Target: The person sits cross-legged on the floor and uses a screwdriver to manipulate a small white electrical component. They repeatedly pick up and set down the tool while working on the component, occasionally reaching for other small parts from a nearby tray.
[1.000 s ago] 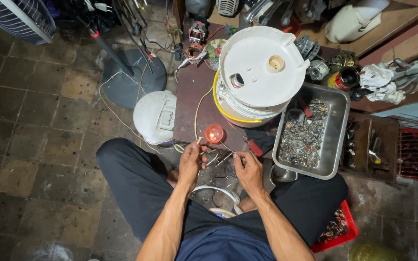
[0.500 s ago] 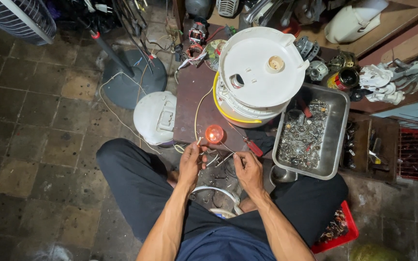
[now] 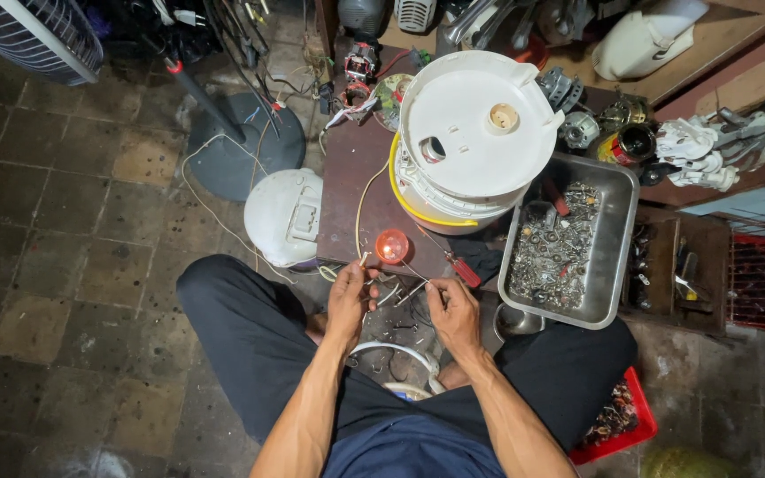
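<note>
Both hands pinching thin wires at the near edge of the table.
My left hand [image 3: 350,299] grip pinches a wire end beside the glowing red lamp [image 3: 391,245]; right hand [image 3: 453,312] pinches the other wire [image 3: 411,293], held apart; upturned white appliance [image 3: 475,133] and screw tray [image 3: 568,239] lie right.

Glowing red bulb [image 3: 391,245] on brown table edge, thin wires [image 3: 405,288] apparently attached
</note>
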